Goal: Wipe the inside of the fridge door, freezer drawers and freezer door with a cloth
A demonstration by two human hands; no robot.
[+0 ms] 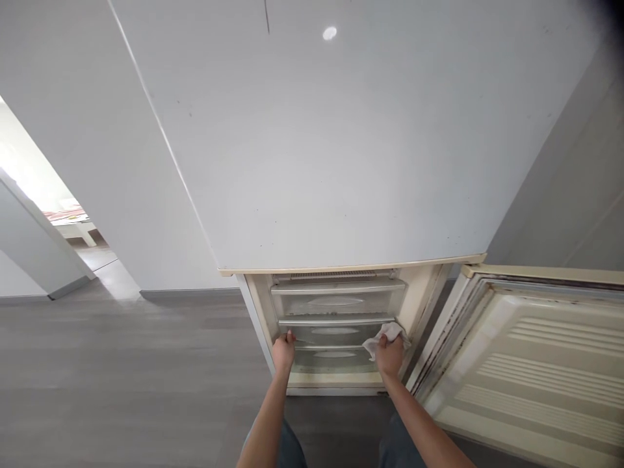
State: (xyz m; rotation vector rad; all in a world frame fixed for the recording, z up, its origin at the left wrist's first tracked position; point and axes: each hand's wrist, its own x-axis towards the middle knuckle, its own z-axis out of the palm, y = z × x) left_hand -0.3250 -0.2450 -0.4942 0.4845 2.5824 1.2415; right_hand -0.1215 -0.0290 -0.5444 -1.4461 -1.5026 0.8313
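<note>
I look down the front of a tall white fridge point(341, 162). Its lower freezer compartment point(336, 325) stands open and shows three clear drawers stacked one above another. My left hand point(283, 351) is closed on the left end of the middle drawer point(336, 333). My right hand point(390, 354) is closed round a crumpled white cloth point(385, 335), pressed against the right end of the same drawer. The bottom drawer point(335, 359) lies between my two hands.
The freezer door point(531, 364) is swung out to the right, its ribbed inner lining facing up and its seal dirty. Grey wood-look floor point(121, 377) spreads to the left. A white wall and a doorway point(73, 234) to another room lie at far left.
</note>
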